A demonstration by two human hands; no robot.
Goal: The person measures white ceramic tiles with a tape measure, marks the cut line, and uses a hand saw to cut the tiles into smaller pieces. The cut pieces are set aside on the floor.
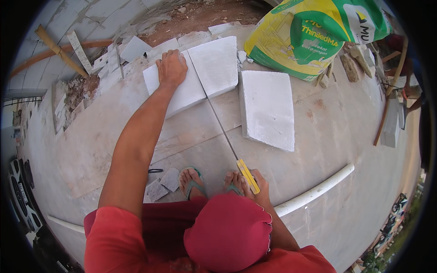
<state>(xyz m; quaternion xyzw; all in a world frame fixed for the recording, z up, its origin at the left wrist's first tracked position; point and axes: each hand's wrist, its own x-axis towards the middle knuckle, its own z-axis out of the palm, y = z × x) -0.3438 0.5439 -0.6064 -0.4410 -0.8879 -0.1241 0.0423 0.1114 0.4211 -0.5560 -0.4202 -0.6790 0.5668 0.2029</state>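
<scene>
1. At the far left of my feed, a stick [61, 52] and pale offcuts [134, 48] sit by the wall [73, 18].
2. Next along, I have the left hand [172, 68] palm down, fingers a little apart, pinching nothing that I can see. Firm, even weight there should stop any sliding (it is the only clamp I can see).
3. Under that palm, the block [189, 85] lies on the floor [82, 154], beyond the feet. A line parts its top; how deep the cut goes I cannot tell.
4. Along that line runs the saw [222, 128], slanting back toward the body. I would favour long, straight strokes, without twisting.
5. Just beside the handle [248, 176] is the right foot [231, 176]; better, I judge, to hold the stroke clear of those toes.
6. Around that handle, the right hand [263, 184] is wrapped closed. A relaxed wrist in line with the saw would serve me best.
7. Farther right stand a second block [267, 109], a pipe [314, 193] and a bag [314, 41], all apart from the saw.
</scene>
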